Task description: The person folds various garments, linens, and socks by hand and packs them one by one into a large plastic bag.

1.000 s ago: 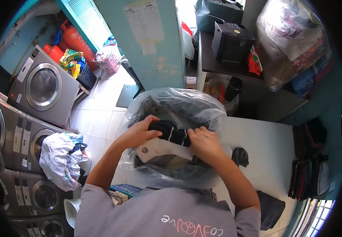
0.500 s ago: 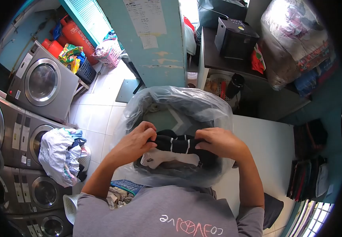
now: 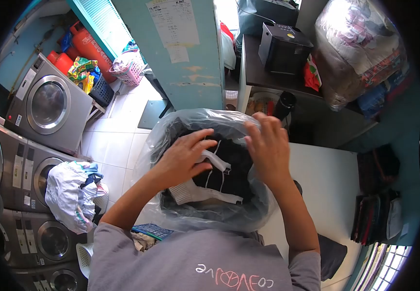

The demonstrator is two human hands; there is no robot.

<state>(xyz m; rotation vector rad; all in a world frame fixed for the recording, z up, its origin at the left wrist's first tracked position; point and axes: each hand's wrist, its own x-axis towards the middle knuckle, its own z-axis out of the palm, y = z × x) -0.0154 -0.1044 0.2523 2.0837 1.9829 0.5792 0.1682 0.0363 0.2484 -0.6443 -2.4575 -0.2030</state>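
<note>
A clear plastic bag (image 3: pixel 147 150) with its mouth spread wide stands in front of me. Inside it lies a black garment (image 3: pixel 237 157) with thin white lines. Two white pieces that look like socks, an upper one (image 3: pixel 218 161) and a lower one (image 3: pixel 210 195), rest on the black cloth. My left hand (image 3: pixel 186 156) hovers over the bag's left side, fingers apart, close to the upper white piece; whether it touches is unclear. Raised at the bag's right rim, my right hand (image 3: pixel 270 150) has its fingers loosely spread and nothing in them.
A white tabletop (image 3: pixel 321 179) extends to the right of the bag. Stacked front-loading machines (image 3: pixel 47 104) line the left, with a heap of laundry (image 3: pixel 71 194) before them. A black box (image 3: pixel 285 48) sits on the dark shelf beyond. Folded clothes (image 3: pixel 377 218) lie far right.
Both hands have let go of the black garment, which now lies spread in the bag. My right hand has risen toward the far rim; my left hand has moved slightly up.
</note>
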